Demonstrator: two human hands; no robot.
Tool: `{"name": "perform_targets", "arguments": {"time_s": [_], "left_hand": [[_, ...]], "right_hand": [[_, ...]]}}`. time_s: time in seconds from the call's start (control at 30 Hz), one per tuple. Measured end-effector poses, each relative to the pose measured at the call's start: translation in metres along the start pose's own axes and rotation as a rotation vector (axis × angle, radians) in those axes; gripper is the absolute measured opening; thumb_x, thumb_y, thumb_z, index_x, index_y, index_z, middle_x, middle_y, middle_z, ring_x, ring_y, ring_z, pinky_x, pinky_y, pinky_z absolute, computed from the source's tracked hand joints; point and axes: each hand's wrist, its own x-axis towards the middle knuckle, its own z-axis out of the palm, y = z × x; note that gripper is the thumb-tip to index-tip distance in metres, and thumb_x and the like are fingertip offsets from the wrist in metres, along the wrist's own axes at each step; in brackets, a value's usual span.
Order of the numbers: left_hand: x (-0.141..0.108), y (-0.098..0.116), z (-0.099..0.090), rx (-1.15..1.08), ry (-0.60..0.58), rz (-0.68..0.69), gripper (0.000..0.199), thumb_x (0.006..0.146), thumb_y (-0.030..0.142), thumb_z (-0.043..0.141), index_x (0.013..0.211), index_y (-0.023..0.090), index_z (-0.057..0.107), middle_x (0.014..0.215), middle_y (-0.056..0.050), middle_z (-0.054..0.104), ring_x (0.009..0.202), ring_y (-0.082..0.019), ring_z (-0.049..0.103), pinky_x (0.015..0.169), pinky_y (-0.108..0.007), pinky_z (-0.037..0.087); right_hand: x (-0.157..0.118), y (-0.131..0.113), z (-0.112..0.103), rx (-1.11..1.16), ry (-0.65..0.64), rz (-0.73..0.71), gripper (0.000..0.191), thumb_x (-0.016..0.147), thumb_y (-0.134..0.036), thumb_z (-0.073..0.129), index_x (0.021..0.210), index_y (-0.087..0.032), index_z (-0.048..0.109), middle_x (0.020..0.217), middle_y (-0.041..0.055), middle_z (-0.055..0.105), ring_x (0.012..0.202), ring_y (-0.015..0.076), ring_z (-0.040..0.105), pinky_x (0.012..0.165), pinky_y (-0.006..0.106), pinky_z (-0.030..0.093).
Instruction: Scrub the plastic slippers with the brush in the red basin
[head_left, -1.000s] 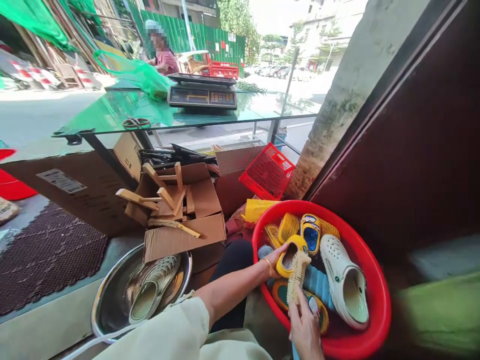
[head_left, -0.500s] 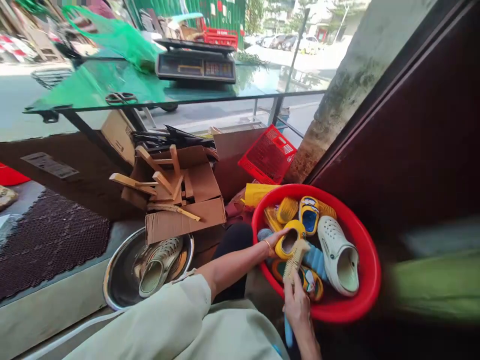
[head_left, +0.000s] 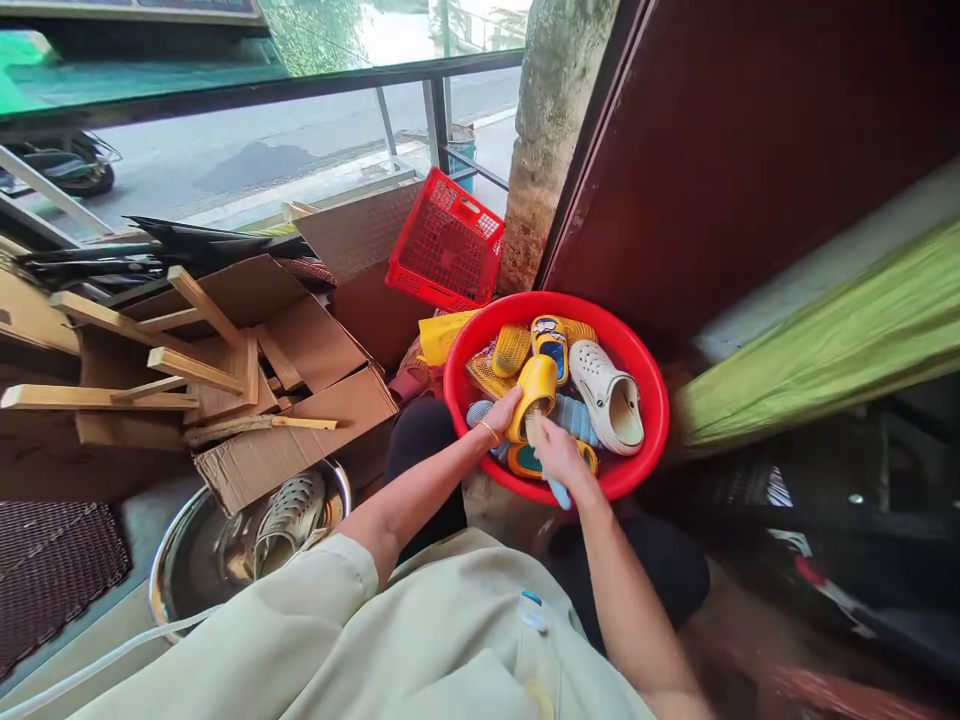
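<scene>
Over the red basin (head_left: 656, 400), my left hand (head_left: 504, 410) grips a yellow shoe (head_left: 537, 385) by its side. In my right hand (head_left: 559, 450) is a brush with a blue handle (head_left: 559, 493); its bristles sit at the opening of the yellow shoe, partly hidden by my fingers. Around them in the basin lie a white clog (head_left: 600, 385), a yellow shoe with a blue inside (head_left: 550, 342), other yellow shoes and light blue footwear (head_left: 574, 418).
A metal bowl (head_left: 169, 560) holding another clog (head_left: 289, 515) stands at lower left. Beside it, a cardboard box (head_left: 322, 425) carries a wooden stool (head_left: 217, 370). A red crate (head_left: 450, 240) leans behind the basin, and green cloth (head_left: 832, 350) hangs at right.
The view has swung right and down. The brush has moved from above the yellow shoe into its opening, and the shoe is tilted differently in my left hand.
</scene>
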Motion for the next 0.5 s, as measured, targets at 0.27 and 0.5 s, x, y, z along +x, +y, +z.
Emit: {"name": "perform_targets", "arguments": {"time_s": [0.27, 0.5], "left_hand": [[0.007, 0.002, 0.0, 0.203, 0.095, 0.329, 0.028, 0.095, 0.029, 0.069, 0.121, 0.018, 0.072, 0.125, -0.006, 0.075, 0.134, -0.024, 0.059, 0.113, -0.032, 0.049], [0.005, 0.021, -0.003, 0.54, -0.088, 0.521, 0.09, 0.073, 0.056, 0.084, 0.149, 0.017, 0.054, 0.139, -0.014, 0.065, 0.125, -0.034, 0.063, 0.109, -0.048, 0.051]], "right_hand": [[-0.02, 0.028, -0.018, -0.169, -0.118, -0.2, 0.045, 0.097, -0.031, 0.056, 0.14, -0.027, 0.069, 0.131, 0.0088, 0.074, 0.114, 0.0253, 0.071, 0.098, 0.034, 0.053], [-0.056, 0.075, -0.056, -0.08, 0.034, -0.017, 0.06, 0.1, -0.048, 0.047, 0.155, -0.024, 0.054, 0.085, 0.0034, 0.079, 0.059, 0.0195, 0.069, 0.059, 0.028, 0.054]]}}
